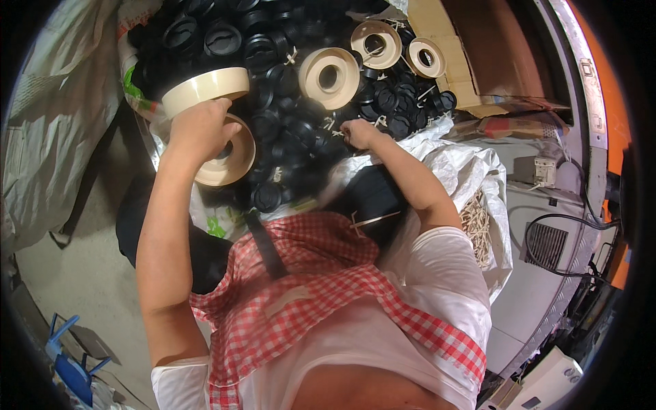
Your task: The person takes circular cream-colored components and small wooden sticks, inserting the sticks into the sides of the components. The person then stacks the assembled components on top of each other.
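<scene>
My left hand [200,130] is closed round a cream plastic ring-shaped part [205,90], tilted up over the left side of a heap of black round plastic caps [223,41]. Just below it lies a second cream ring [240,164], flat on the heap and partly behind that hand. At the heap's right front, my right hand [360,134] has its fingers bent together beside small beige plastic scraps [331,124]. Whatever its fingertips hold is too small to make out. Beyond it rest three more cream rings, the nearest [307,76] with a wide centre hole.
A white sack [493,178] of thin beige sticks [476,229] stands by my right elbow. Cardboard [444,41] borders the heap at the far right, near a grey machine [506,301] with a black cable [529,239]. Pale sacking [61,102] hangs at left.
</scene>
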`<state>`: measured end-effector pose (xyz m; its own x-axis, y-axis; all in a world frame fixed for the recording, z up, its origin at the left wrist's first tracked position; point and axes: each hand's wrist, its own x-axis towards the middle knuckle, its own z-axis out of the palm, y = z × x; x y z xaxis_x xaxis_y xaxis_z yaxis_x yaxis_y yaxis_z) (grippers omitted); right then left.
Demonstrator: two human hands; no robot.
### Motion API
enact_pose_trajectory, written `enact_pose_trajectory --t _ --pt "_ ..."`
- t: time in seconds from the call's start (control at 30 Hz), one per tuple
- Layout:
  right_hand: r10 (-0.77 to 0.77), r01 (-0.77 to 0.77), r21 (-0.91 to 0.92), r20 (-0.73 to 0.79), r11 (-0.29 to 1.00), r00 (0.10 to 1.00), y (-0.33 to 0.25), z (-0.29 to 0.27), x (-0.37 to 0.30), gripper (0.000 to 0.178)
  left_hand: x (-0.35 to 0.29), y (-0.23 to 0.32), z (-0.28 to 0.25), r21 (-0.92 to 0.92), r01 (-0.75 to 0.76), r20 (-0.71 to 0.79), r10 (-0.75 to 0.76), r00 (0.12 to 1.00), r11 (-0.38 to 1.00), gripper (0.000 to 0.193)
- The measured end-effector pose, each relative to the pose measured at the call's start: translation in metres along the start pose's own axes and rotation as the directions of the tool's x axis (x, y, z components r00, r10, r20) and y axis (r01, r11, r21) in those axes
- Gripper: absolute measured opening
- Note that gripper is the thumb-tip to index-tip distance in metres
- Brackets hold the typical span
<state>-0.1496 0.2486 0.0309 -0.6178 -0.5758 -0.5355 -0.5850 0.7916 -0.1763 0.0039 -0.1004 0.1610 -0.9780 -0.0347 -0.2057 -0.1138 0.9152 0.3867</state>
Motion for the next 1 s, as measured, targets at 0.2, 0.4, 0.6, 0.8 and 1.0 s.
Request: enact_pose_trajectory --t 0.2,0.4,0.6,0.8,1.0 --pt "0.189 -0.162 -0.147 0.191 0.976 0.963 0.007 0.006 -0.001 0.088 0.0 -0.001 0.003 -0.015 0.04 0.021 -0.04 0.999 0.999 0.041" --pt "0.182 -0.125 -0.556 0.047 0.822 0.982 0.008 0.032 0.013 0.069 0.004 0.001 0.004 -0.013 0.053 0.044 -0.052 0.998 0.999 0.039" --pt "0.108 -0.065 -0.58 0.04 0.812 0.993 0.009 0.03 0.019 0.061 0.004 0.001 0.004 -0.012 0.052 0.059 -0.052 0.997 0.999 0.037" --pt "0.006 0.049 -0.257 0.211 0.965 0.977 0.023 0.025 0.016 0.091 0.005 0.0 0.007 -0.03 0.02 0.022 -0.019 1.0 0.999 0.037" --pt "-0.038 0.089 -0.357 0.148 0.93 0.988 0.016 0.026 0.014 0.078 0.005 0.001 0.006 -0.028 0.029 0.04 -0.027 0.999 0.999 0.038"
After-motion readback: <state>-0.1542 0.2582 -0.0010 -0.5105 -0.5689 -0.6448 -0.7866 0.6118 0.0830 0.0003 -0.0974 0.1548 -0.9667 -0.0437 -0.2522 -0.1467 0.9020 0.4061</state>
